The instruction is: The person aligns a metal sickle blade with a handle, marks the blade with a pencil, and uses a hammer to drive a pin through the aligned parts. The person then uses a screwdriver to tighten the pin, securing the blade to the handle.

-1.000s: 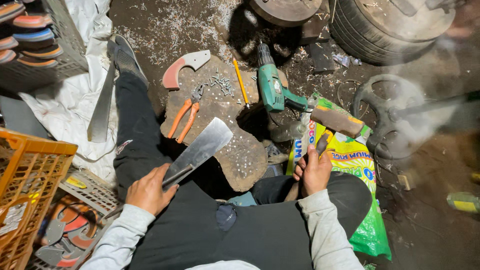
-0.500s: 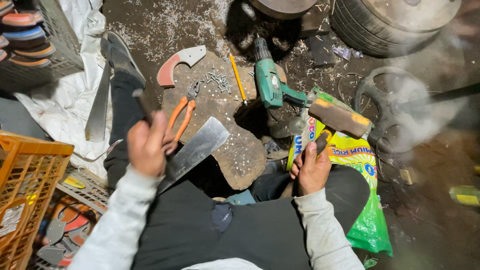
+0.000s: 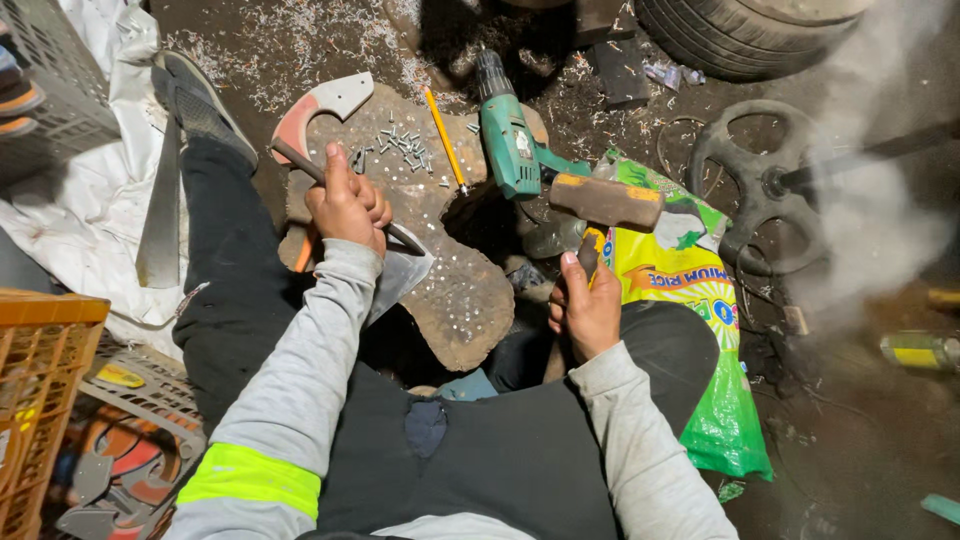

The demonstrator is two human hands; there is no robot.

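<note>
Steel, dull grey: a flat wide blade (image 3: 405,268) lies on the worn, dented wooden block (image 3: 455,300) between the seated person's legs, and the left forearm hides most of it. The left hand (image 3: 348,205) is closed in a fist around the blade's thin dark metal tang (image 3: 296,160), which rises toward the upper left. The right hand (image 3: 588,308) is wrapped around the handle of a hammer with a rusty brown rectangular head (image 3: 606,200); the handle itself is almost wholly covered by the fingers. The head hangs just right of the block, above a bag.

Orange-handled pliers (image 3: 300,252) show only as a sliver beneath the left wrist. On the block's far end lie a scatter of small grey nails (image 3: 398,148), a yellow pencil (image 3: 443,138) and a red-and-white shaped handle piece (image 3: 322,105).

A green power drill (image 3: 508,140) rests just beyond the block, its chuck pointing away. The bag, a green and yellow printed plastic sack (image 3: 690,300), lies under the right leg, its lettering partly creased and covered. An orange plastic crate (image 3: 35,400) is cut off at the left edge. A dark spoked metal wheel (image 3: 760,190) is partly veiled by pale smoke at the right.
</note>
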